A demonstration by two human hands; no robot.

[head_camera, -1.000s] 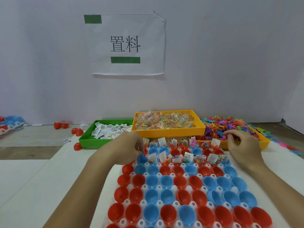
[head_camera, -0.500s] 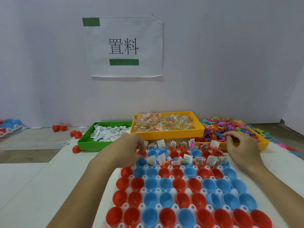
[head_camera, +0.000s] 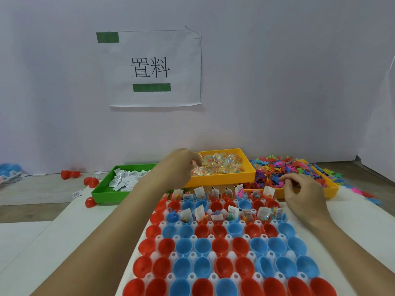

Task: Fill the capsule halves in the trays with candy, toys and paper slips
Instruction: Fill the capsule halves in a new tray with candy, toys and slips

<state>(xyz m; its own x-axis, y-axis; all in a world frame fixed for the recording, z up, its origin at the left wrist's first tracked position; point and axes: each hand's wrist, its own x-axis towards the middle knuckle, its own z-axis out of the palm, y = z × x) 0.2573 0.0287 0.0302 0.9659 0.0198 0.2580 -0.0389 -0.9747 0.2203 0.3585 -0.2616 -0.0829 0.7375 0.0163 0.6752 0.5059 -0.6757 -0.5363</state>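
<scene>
A white capsule tray (head_camera: 210, 256) in front of me holds rows of red and blue capsule halves (head_camera: 221, 246). Its two far rows carry candy, toys and paper slips (head_camera: 199, 211). My left hand (head_camera: 178, 167) reaches over the left end of the yellow candy tray (head_camera: 224, 178), with its curled fingers down at the candy packets (head_camera: 220, 164). Whether it holds one is hidden. My right hand (head_camera: 301, 194) hovers at the front of the orange toy tray (head_camera: 329, 189), thumb and forefinger pinching among the coloured toys (head_camera: 277, 169).
A green tray (head_camera: 102, 194) with white paper slips (head_camera: 126, 180) sits at the left. Loose red capsule halves (head_camera: 90, 181) lie beside it. A second tray with blue halves (head_camera: 9, 173) shows at the far left edge. A paper sign (head_camera: 154, 68) hangs on the wall.
My left hand has lifted off the far-left filled capsules and moved up to the candy tray. My right hand stays at the toy tray's front edge.
</scene>
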